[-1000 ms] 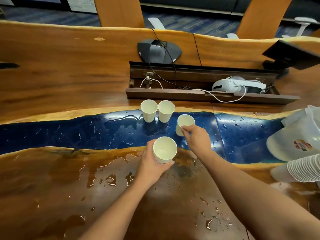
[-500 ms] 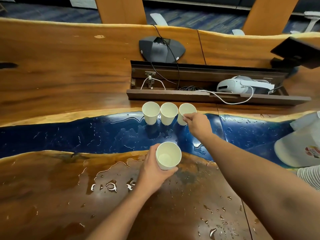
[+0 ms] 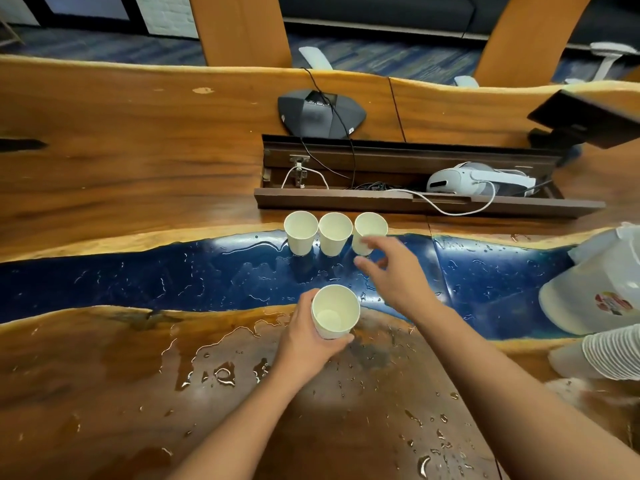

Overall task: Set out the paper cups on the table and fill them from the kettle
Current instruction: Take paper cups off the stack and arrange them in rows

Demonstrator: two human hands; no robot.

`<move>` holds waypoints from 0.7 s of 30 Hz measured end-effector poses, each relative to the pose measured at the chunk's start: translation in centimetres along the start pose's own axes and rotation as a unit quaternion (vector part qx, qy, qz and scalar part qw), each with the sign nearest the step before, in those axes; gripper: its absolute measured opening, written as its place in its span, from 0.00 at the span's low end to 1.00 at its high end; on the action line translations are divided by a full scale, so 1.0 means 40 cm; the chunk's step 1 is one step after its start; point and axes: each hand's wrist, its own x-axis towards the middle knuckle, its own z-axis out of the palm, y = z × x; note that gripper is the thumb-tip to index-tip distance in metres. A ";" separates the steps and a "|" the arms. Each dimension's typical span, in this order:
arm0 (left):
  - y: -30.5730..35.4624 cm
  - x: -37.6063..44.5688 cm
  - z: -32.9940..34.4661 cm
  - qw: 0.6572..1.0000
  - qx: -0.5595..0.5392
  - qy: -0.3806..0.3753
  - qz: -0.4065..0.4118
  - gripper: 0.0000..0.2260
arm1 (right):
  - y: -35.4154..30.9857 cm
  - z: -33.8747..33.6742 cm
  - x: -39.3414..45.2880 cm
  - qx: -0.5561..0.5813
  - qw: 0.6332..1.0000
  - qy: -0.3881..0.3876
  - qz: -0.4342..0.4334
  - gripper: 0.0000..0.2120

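The left hand point(image 3: 308, 337) is gripping a paper cup point(image 3: 335, 311), fingers curled around it; the right hand point(image 3: 398, 275) is hovering farther forward, fingers loosely spread, holding nothing.

Three empty paper cups point(image 3: 334, 233) stand upright in a row on a wet wood-and-blue-resin worktop point(image 3: 138, 188). The left hand point(image 3: 306, 337) holds a fourth cup point(image 3: 335, 311). The right hand point(image 3: 398, 275) hovers with loose fingers just beside the row's rightmost cup point(image 3: 369, 232).

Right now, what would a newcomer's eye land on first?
Three white paper cups stand in a tight row at the far edge of the blue resin strip in the wet wooden table. Nearer, the left hand holds a fourth cup, while the right hand hangs open just short of the row.
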 end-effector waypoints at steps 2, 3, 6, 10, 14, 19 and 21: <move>0.002 0.000 -0.001 1.000 -0.009 -0.006 -0.005 0.40 | -0.031 -0.015 -0.077 0.016 0.997 -0.060 -0.041 0.05; 0.004 0.000 -0.002 1.000 -0.014 -0.008 -0.009 0.40 | -0.040 -0.019 -0.107 0.020 0.994 -0.087 -0.061 0.03; 0.005 -0.006 -0.004 1.000 -0.025 0.000 -0.012 0.38 | -0.036 -0.016 -0.159 0.006 0.984 -0.153 -0.091 0.05; -0.004 -0.031 -0.005 1.000 -0.025 0.013 0.004 0.36 | -0.008 -0.006 -0.183 -0.115 0.957 -0.241 -0.118 0.10; -0.008 -0.053 -0.009 0.999 -0.023 0.021 0.014 0.35 | -0.011 -0.002 -0.205 -0.163 0.944 -0.247 -0.146 0.11; -0.003 -0.072 -0.014 1.000 -0.017 0.023 0.002 0.37 | -0.016 0.014 -0.230 -0.201 0.940 -0.177 -0.211 0.12; -0.004 -0.076 -0.012 0.999 -0.016 0.030 0.001 0.37 | -0.014 0.014 -0.240 -0.165 0.948 -0.140 -0.234 0.12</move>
